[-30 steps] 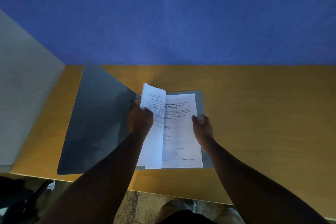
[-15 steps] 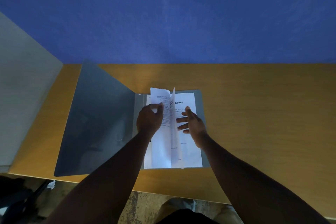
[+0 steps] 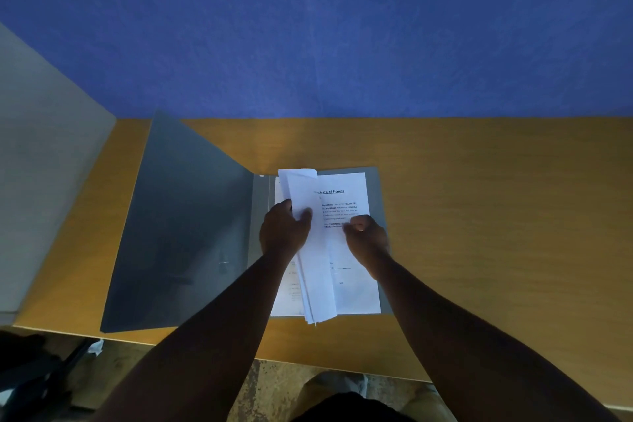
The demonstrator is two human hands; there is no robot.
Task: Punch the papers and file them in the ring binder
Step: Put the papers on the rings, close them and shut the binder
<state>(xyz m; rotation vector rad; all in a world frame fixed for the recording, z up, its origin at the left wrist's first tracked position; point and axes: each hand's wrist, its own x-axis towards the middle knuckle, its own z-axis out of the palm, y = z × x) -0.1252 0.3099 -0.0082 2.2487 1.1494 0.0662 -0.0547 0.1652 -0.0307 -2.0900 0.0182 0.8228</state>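
An open grey card ring binder [image 3: 191, 226] lies on the wooden desk [image 3: 496, 216]. The left hand [image 3: 282, 233] pinches lifted white printed papers [image 3: 315, 250]; the right hand [image 3: 366, 238], fingers curled, pins the bottom sheet. Turning pages slowly should avoid tearing.

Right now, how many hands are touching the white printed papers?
2. The left hand grips the lifted white printed papers near the grey folder's spine; the right hand rests curled on the flat page beside them.
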